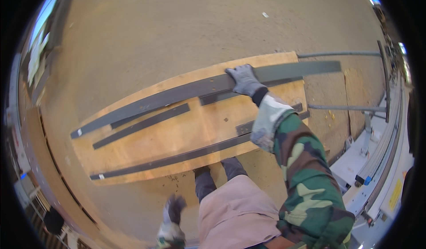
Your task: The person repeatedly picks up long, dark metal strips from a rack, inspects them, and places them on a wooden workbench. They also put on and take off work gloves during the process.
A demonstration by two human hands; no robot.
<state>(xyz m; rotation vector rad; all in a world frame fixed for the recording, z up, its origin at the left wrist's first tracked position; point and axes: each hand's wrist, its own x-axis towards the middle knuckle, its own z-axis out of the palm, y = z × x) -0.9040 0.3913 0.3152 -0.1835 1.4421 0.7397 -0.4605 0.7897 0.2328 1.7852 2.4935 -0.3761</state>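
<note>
My right hand [244, 79], in a grey work glove, grips a long dark grey board [159, 99], with its fingers over the far edge. That board lies along the far side of a plywood panel [213, 122], and its right end reaches past the panel's edge. Partly beneath it is another dark strip [216, 97]. A shorter dark strip [143, 126] lies nearer me on the left. Along the near edge runs a long narrow dark strip [176, 159], beside a short piece [244, 128] partly covered by my sleeve. My gloved left hand [174, 209], blurred, hangs empty at my side.
Metal tubes [346, 107] extend from the panel's right end to an upright-looking bar [383, 82]. A machine with metal rails [376, 152] stands at the right. On the left is a long brown board stack [55, 169]. Scraps lie on the concrete floor [186, 26].
</note>
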